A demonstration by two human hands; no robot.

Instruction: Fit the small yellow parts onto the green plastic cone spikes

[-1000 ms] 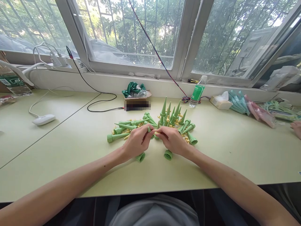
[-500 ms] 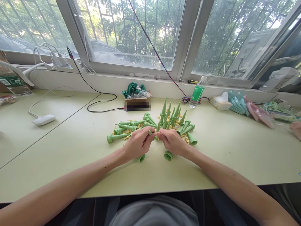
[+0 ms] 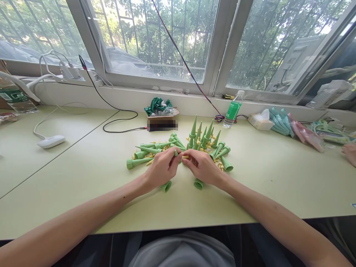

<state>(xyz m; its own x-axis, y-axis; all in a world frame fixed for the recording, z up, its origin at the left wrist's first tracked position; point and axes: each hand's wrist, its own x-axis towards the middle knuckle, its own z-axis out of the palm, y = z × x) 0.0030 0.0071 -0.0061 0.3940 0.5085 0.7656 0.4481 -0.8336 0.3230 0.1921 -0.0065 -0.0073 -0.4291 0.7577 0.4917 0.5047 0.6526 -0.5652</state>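
Note:
Near the middle of the pale green table, my left hand [image 3: 164,166] is closed on a green cone piece, whose tip [image 3: 176,152] pokes up between thumb and fingers. My right hand [image 3: 204,166] touches it from the right, its fingertips pinching a small yellow part [image 3: 185,157]. Behind and around my hands lie several green cones [image 3: 139,162] with yellow pieces among them. Other green cones [image 3: 193,131] stand upright just beyond my right hand. Two open green ends, one [image 3: 166,186] under my left hand and one [image 3: 198,184] under my right, face the front edge.
At the back stand a small box [image 3: 162,113] with green wrap and a water bottle [image 3: 233,110]. A tissue box [image 3: 260,121] and teal and pink packets [image 3: 306,132] lie on the right. Another person's hand [image 3: 349,152] shows at the right edge. A white mouse [image 3: 51,141] lies left.
My right fingertips have parted slightly from my left ones, and the yellow part between them now shows. The green tip in my left hand has shifted a little up and left.

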